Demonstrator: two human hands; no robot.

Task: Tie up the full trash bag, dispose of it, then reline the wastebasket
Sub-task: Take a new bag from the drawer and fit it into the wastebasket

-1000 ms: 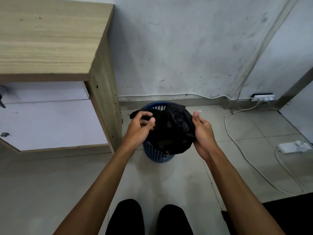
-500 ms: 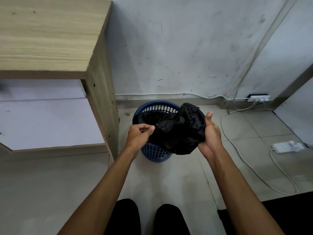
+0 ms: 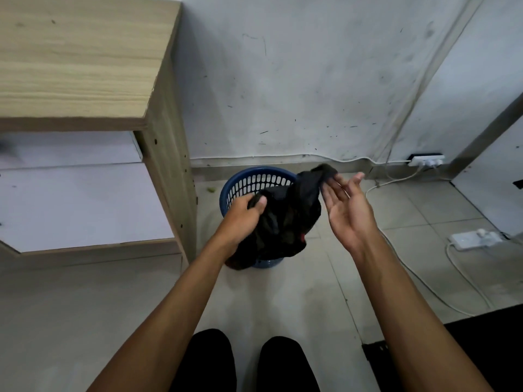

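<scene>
Now the left hand [image 3: 243, 212] grips the trash bag [image 3: 283, 222]; right hand [image 3: 343, 205] spread beside it.

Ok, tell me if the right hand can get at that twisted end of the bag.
Probably yes. The right hand is open, palm up, its fingers at the twisted end of the black bag, with nothing between them. The left hand grips the bag's other side.

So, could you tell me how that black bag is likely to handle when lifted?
The black bag looks floppy: it sags and creases beneath the left hand. Probably light, since one hand's grip carries it. The thin film may slip from the right hand's fingers.
</scene>
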